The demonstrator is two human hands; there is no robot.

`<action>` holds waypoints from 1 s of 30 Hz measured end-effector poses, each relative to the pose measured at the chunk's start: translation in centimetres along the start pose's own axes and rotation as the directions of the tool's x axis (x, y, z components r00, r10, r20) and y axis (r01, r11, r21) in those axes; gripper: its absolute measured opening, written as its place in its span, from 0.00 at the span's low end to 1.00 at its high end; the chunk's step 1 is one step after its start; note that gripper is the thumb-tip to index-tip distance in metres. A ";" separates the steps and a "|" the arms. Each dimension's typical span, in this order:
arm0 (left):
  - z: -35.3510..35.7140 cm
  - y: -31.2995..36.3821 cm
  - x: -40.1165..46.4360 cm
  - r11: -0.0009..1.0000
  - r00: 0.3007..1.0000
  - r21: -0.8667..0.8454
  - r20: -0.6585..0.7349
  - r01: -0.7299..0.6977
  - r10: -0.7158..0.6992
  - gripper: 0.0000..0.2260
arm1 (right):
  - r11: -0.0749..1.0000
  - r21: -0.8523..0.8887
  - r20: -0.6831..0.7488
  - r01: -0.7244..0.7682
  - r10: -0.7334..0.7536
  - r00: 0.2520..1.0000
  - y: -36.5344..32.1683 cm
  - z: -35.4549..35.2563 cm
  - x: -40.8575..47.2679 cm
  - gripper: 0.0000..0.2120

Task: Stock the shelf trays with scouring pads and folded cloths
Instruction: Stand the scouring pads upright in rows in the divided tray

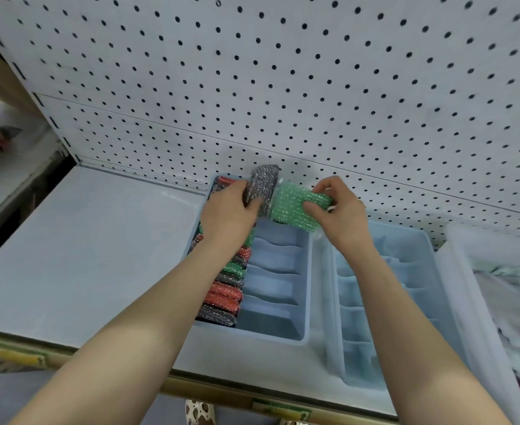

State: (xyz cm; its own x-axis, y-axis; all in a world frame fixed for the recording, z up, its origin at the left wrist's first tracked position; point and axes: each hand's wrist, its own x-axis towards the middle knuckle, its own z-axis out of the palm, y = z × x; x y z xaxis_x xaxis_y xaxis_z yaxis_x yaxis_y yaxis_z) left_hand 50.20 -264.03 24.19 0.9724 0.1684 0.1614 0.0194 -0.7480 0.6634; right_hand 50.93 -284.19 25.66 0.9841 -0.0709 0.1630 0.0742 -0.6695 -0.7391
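1. The fingers of the left hand (232, 210) curl round a sparkly grey scouring pad (261, 187) and hold it upright at the back of the tray.
2. The fingers of the right hand (340, 211) pinch a sparkly green scouring pad (295, 207) by its right end, with the thumb in front. This pad is tilted and hangs in the air just above the tray, touching the grey pad.
3. Under both hands sits a pale blue plastic tray with slots (306, 302). Its left row is packed with a line of red, green and grey sparkly pads (223, 289) standing on edge. Its right row shows only bare slots.
4. A second pale blue slotted tray (430, 256) sits just to the right of the first one.
5. Both trays rest on a pale grey shelf (83, 256).
6. A white board full of small black holes (283, 72) stands behind the shelf.
7. A soft heap of pale cloths (510, 302) lies at the far right, but it is blurry.
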 end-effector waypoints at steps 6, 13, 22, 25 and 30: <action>-2.1 -2.3 0.1 0.976 0.995 -0.201 -0.047 0.082 -0.093 0.08 | 0.956 -0.212 0.068 0.203 -0.193 0.979 -0.1 0.1 0.4 0.14; -1.7 -3.7 -1.5 0.996 0.999 -0.080 0.013 0.032 -0.031 0.13 | 0.865 -0.368 0.028 0.342 -0.357 0.934 -1.0 3.6 0.8 0.14; -1.5 -4.3 -1.5 0.995 0.998 -0.083 0.023 0.064 -0.062 0.14 | 0.832 -0.502 0.180 0.235 -0.166 0.970 0.6 5.2 0.7 0.15; -1.6 -4.4 -1.4 0.995 0.997 -0.078 0.032 0.066 -0.063 0.14 | 0.719 -0.622 0.154 0.310 -0.276 0.949 -0.4 5.1 1.8 0.12; -1.6 -4.5 -1.4 0.996 0.998 -0.072 0.034 0.061 -0.059 0.14 | 0.703 -0.668 0.268 0.246 -0.081 0.960 -0.7 6.8 1.4 0.12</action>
State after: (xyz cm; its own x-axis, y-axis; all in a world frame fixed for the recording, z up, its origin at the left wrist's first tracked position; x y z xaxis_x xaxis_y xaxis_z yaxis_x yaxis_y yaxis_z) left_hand 48.40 -259.92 22.16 0.9770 0.1897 0.0971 0.0617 -0.6880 0.7231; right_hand 53.36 -278.79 21.96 0.9820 0.1843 0.0415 0.1860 -0.9816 -0.0432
